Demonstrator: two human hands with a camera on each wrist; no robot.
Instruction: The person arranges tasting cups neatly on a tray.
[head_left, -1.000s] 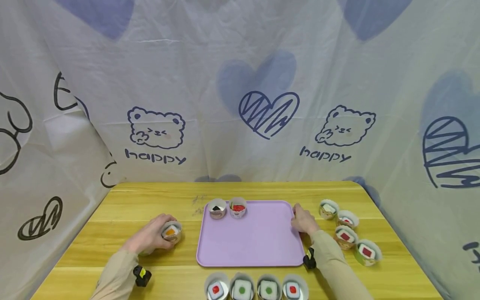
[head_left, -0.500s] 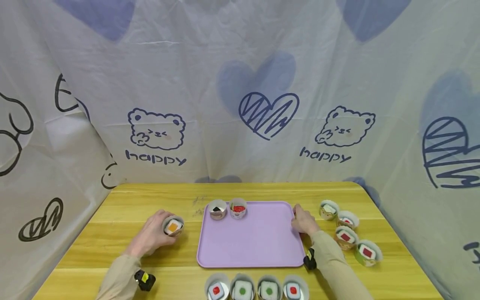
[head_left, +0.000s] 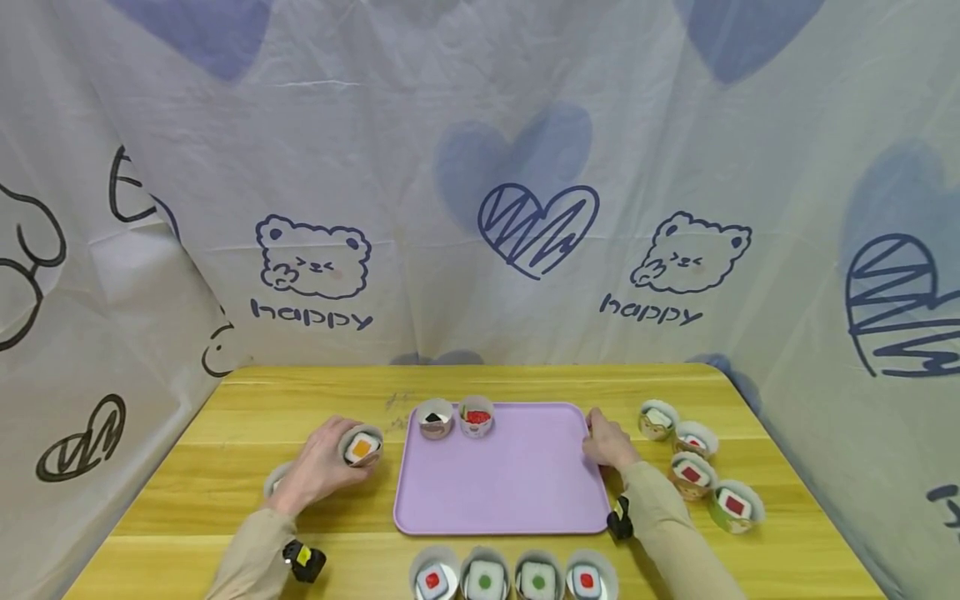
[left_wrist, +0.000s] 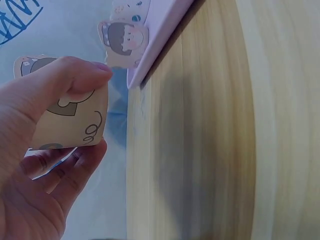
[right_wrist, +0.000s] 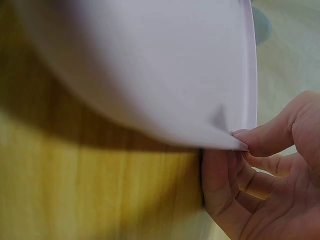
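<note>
My left hand [head_left: 324, 467] grips a paper cup [left_wrist: 75, 122] printed with a cartoon figure. Inside that cup is a white sushi piece [head_left: 363, 447] with an orange square on top. The left wrist view has thumb on one side of the cup and fingers on the other, raised over the wooden table. A purple tray [head_left: 510, 479] lies at the middle, just right of the held cup. My right hand [head_left: 610, 443] pinches the tray's right edge, thumb on the rim and fingers beneath. Two cups stand at the tray's far left corner, one with a dark topping [head_left: 435, 419], one with red [head_left: 476, 417].
Along the near edge stands a row of several cups [head_left: 486, 577] with red- or green-topped pieces. Several more cups [head_left: 691, 475] stand right of my right forearm. Another cup [head_left: 277, 479] is partly hidden behind my left hand. A printed cloth [head_left: 420, 275] hangs behind the table.
My left hand has lifted the cup and carried it right toward the tray, uncovering another cup behind it. The right hand has stayed on the tray's edge.
</note>
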